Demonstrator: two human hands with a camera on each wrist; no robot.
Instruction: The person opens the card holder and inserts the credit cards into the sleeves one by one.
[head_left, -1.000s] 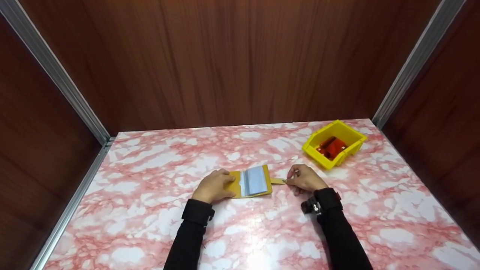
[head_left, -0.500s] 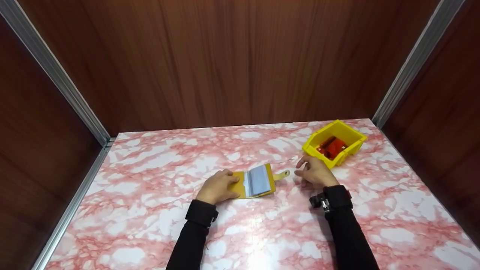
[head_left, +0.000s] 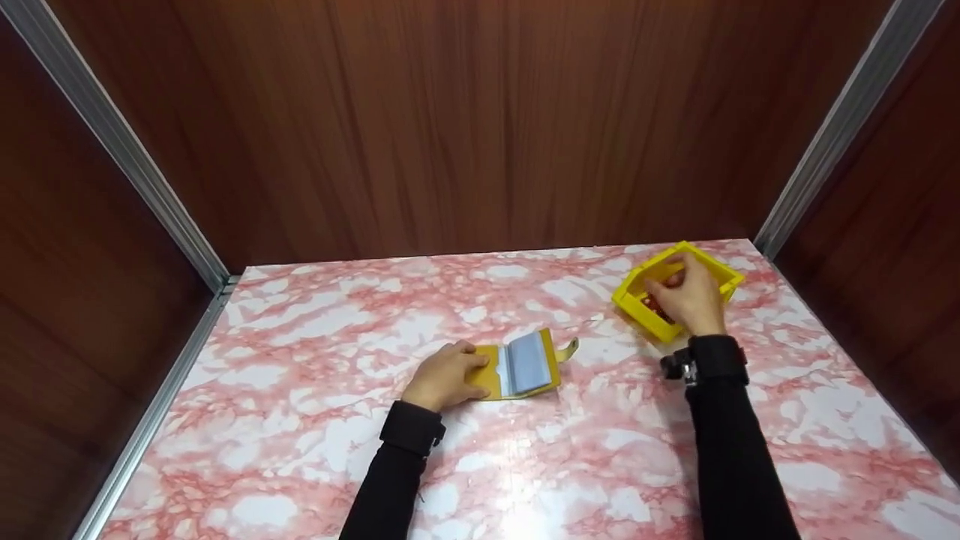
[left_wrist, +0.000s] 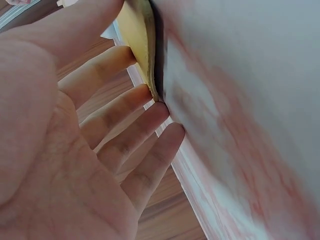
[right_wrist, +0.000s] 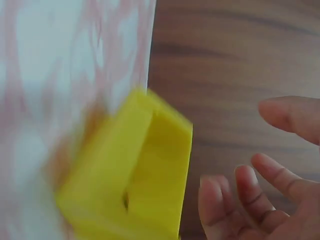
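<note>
A yellow card holder [head_left: 489,381] lies spread on the table, its clear plastic sleeves [head_left: 529,364] fanned up. Its snap strap [head_left: 570,350] sticks out to the right. My left hand [head_left: 444,375] rests on the left cover; in the left wrist view, its fairly straight fingers [left_wrist: 150,112] touch the cover's edge and the tabletop. My right hand [head_left: 690,296] reaches over the yellow bin [head_left: 637,296], partly hiding the red items [head_left: 654,304] inside. In the right wrist view, its fingers [right_wrist: 270,172] are spread apart beside the blurred bin, holding nothing visible.
The table [head_left: 315,435] has a red and white marbled top. Wood-grain panels [head_left: 420,127] stand behind it and at both sides, with metal posts [head_left: 127,142] at the corners.
My right hand has let go of the strap and moved right and away from me to the bin. The strap now curls up. My left hand stays on the card holder.
</note>
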